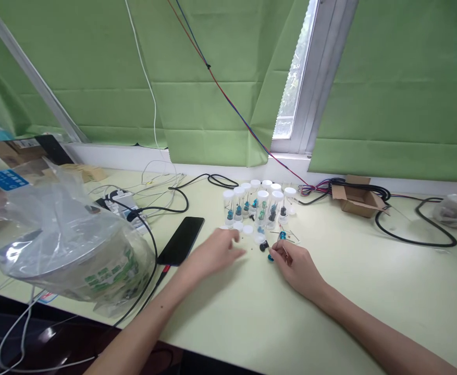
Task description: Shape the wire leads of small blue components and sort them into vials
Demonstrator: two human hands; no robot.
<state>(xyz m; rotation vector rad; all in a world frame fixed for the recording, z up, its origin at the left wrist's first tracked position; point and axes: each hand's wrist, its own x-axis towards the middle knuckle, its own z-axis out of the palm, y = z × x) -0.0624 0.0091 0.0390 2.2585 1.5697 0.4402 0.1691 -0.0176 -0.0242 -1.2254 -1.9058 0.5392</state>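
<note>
My left hand [219, 251] hovers over the table with its fingers apart and nothing between them, close to several loose white caps [247, 229]. My right hand [296, 264] is closed in a pinch on a small blue part with a thin stem [270, 258]. Just left of those fingertips is a small black part [264, 246]. More blue pieces with thin wires [282, 235] lie behind the right hand. Beyond both hands stands a group of clear tubes with white lids [262, 208], holding small blue, green and dark pieces on thin stems.
A black phone [182, 240] lies left of my left arm, with a cable beside it. Farther left stands a large round container in a clear plastic bag [83, 255]. Black cables [416, 234] and a small open cardboard box [358, 198] lie at the back right, below green blinds [400, 94].
</note>
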